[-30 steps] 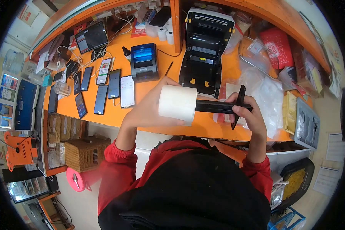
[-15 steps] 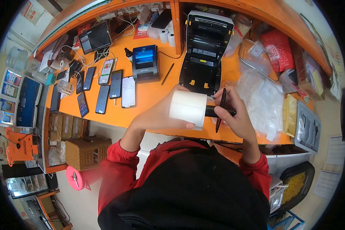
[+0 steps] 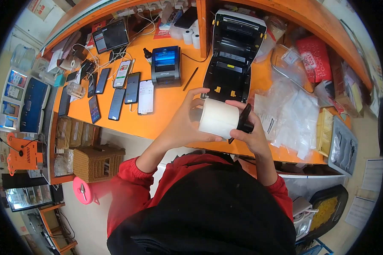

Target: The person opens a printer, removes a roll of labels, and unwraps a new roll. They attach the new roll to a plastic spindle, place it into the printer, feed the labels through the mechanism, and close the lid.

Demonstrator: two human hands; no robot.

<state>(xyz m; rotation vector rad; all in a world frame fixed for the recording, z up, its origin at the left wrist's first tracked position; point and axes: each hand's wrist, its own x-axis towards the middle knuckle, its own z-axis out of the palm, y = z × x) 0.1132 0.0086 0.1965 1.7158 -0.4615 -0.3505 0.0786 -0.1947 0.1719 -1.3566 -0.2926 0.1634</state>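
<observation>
A white paper roll (image 3: 219,118) is in front of my body, above the orange desk. My left hand (image 3: 181,121) curves round its left end, thumb below and fingers above. My right hand (image 3: 254,135) grips a black roll holder (image 3: 245,120) with a wide flange. The holder's shaft is hidden, apparently inside the roll, and my right fingertips reach the roll's right edge. Just beyond the roll stands a label printer (image 3: 229,63) with its lid raised and its black inside showing.
Several phones (image 3: 117,104) lie on the left of the desk (image 3: 174,104), beside a small receipt printer (image 3: 166,66). A pencil (image 3: 190,79) lies between the printers. Clear plastic bags (image 3: 295,123) cover the right side. A wooden divider (image 3: 203,29) rises at the back.
The black holder has moved left into the roll, so its shaft no longer shows. My right hand now meets the roll's edge. The camera view has shifted slightly.
</observation>
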